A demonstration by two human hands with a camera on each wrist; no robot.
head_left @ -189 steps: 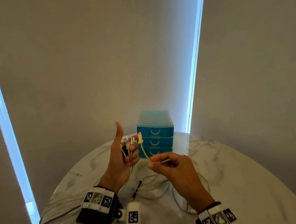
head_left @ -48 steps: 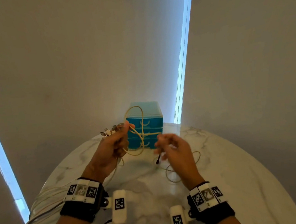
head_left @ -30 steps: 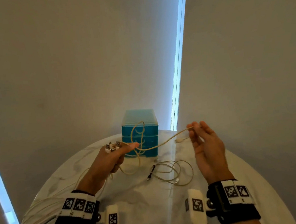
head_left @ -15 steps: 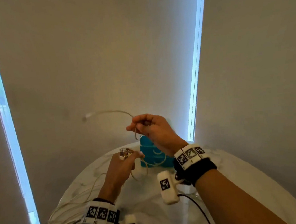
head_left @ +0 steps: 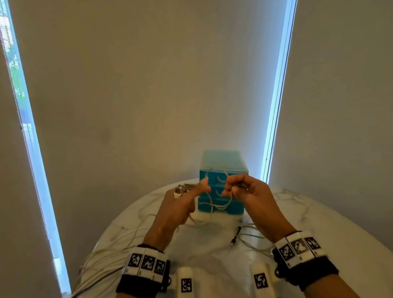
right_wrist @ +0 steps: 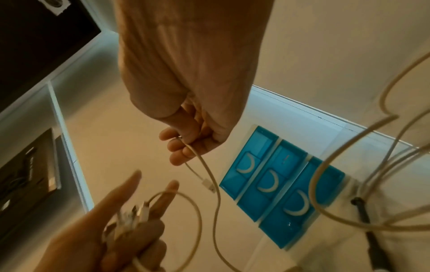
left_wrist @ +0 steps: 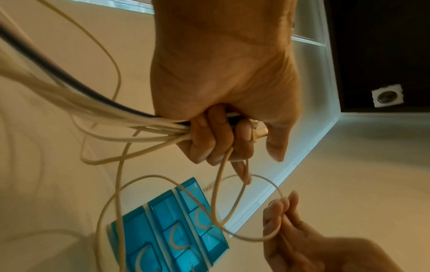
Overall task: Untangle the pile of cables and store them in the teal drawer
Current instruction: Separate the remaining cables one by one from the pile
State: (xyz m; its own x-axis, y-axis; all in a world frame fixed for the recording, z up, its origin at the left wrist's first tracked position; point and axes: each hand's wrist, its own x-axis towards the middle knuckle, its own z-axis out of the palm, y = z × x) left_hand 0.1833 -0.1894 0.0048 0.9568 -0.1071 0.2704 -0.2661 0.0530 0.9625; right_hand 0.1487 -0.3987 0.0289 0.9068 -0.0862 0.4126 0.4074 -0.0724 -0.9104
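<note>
Trailing cables (head_left: 98, 261): a bundle of pale leads and one dark one hangs off the left edge of the tabletop (head_left: 343, 242) and runs up into the left hand.
Left hand (head_left: 177, 208): grip closed round that bundle, plug ends (head_left: 181, 189) sticking out on top, forefinger stretched toward the other hand.
Cream cable (head_left: 219, 201): looped between both hands, in front of the drawers.
Right hand (head_left: 250, 191): half a second ago it was lifted high with the cable's free end whipping over; now it is back down level with the left, pinching the cable near its small white plug (right_wrist: 208, 185).
Meaning: I'd judge this lead is nearly freed from the tangle.
Teal drawer unit (head_left: 223, 167): at the tabletop's far edge, all three drawers closed; nothing stored yet.
Black-tipped lead (head_left: 235, 236): lies loose below the right hand.
</note>
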